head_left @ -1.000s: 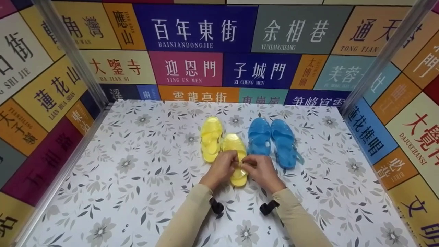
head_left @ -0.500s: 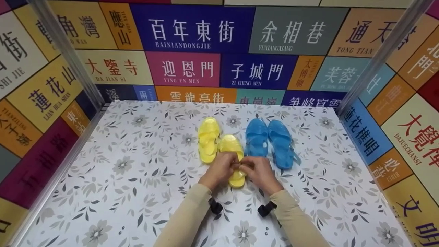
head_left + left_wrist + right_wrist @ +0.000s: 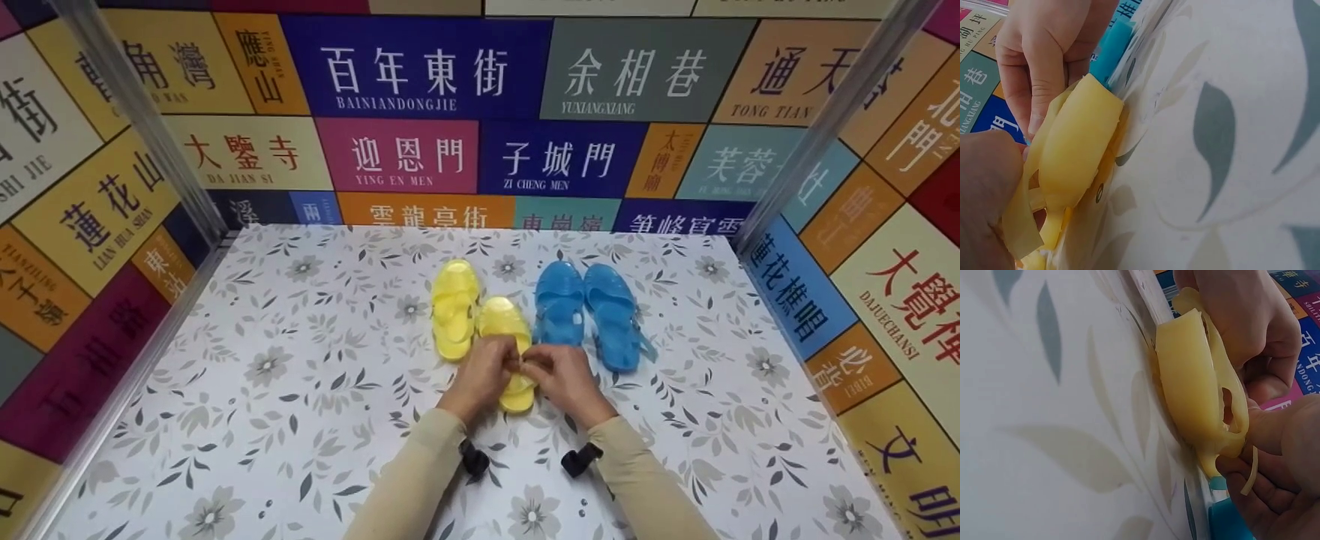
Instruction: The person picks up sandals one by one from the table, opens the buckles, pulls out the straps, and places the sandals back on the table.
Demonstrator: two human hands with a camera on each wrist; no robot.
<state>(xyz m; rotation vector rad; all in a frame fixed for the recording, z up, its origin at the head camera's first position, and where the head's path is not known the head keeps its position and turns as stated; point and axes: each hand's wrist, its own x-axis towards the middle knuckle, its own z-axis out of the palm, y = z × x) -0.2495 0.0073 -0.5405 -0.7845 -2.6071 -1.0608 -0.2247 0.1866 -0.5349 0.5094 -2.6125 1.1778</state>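
Observation:
Both hands work on the near yellow jelly sandal (image 3: 502, 316), which lies toe away on the flowered surface. My left hand (image 3: 480, 377) pinches its strap at the ankle from the left. From the right, my right hand (image 3: 568, 377) pinches the strap too, fingertips close to the left ones. A thin strap end (image 3: 1251, 472) sticks out by the right fingers in the right wrist view. The sandal's heel (image 3: 1081, 140) faces the left wrist camera. Fingers hide the fastening point. A second yellow sandal (image 3: 454, 289) lies just left and farther back.
Two blue jelly sandals, one beside the right hand (image 3: 560, 296) and one farther right (image 3: 613, 300), lie side by side. The white flowered surface (image 3: 315, 420) extends around them. Walls of coloured sign panels (image 3: 405, 154) border the back and sides.
The hands stay at the near yellow sandal's strap, with only small shifts of the fingers. The head view has moved slightly. All the sandals keep their places.

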